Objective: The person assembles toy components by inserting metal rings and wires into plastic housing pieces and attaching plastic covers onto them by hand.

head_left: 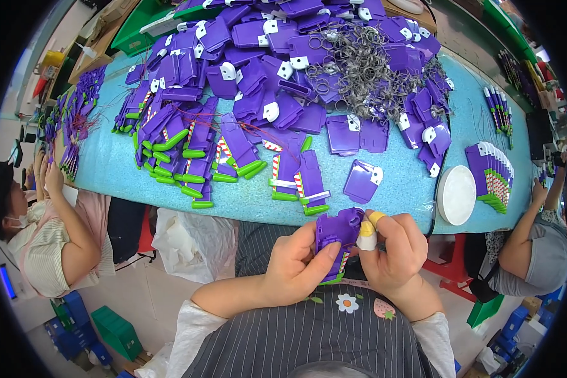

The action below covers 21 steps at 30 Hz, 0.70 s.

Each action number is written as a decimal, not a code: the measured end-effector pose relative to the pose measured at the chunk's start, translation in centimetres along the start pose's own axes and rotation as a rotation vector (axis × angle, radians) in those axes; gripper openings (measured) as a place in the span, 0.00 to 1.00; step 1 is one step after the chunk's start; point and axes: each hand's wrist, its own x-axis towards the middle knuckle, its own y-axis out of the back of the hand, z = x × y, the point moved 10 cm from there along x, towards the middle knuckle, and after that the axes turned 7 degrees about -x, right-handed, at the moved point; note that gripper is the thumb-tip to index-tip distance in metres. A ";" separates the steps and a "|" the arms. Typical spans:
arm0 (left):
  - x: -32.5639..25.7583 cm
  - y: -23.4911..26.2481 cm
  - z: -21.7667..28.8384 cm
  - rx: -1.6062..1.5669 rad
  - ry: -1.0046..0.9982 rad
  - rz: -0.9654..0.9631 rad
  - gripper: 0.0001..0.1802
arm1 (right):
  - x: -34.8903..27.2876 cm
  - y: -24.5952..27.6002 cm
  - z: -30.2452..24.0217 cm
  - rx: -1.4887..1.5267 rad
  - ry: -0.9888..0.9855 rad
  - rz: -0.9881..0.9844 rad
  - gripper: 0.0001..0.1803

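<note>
In front of my apron, my left hand grips a purple plastic toy wing part with a red-and-white striped edge and a green end. My right hand, with yellow and white covers on its fingertips, is closed at the part's upper right corner. A small round shape shows there; whatever the fingers pinch is mostly hidden. Just beyond my hands lies a purple cover with a white corner. Striped, green-tipped wing parts lie to its left.
Purple covers are heaped at the back of the blue table, beside a tangle of metal springs. To the right are a white round dish and a stack of wing parts. Co-workers sit on both sides.
</note>
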 end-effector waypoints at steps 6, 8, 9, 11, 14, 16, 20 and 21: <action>0.3 0.2 0.8 0.341 -0.109 -0.008 0.17 | 0.0 -0.3 0.5 -0.029 -0.023 -0.005 0.13; 0.4 -0.1 1.6 0.542 -0.155 -0.020 0.18 | 0.2 -0.6 0.5 0.016 -0.021 -0.062 0.13; 0.3 -0.6 2.6 0.656 -0.244 -0.031 0.18 | 0.4 -0.3 0.4 0.017 -0.022 -0.062 0.13; 0.4 -1.1 3.7 0.767 -0.331 -0.043 0.19 | 0.6 -0.7 1.2 0.164 -0.141 -0.133 0.12; 0.2 -2.5 3.3 0.940 -0.401 -0.186 0.20 | 0.8 -2.0 2.7 0.428 -0.263 -0.208 0.09; 0.4 -2.7 3.2 0.916 -0.410 -0.231 0.19 | 0.5 -4.0 3.5 0.676 -0.345 -0.494 0.05; 0.7 -3.2 1.7 0.614 -0.105 -0.398 0.16 | 1.7 -3.0 9.1 0.830 -0.556 -0.122 0.07; 0.6 -2.3 0.6 0.507 0.155 -0.377 0.16 | 1.8 -2.2 10.6 0.854 -0.615 0.107 0.14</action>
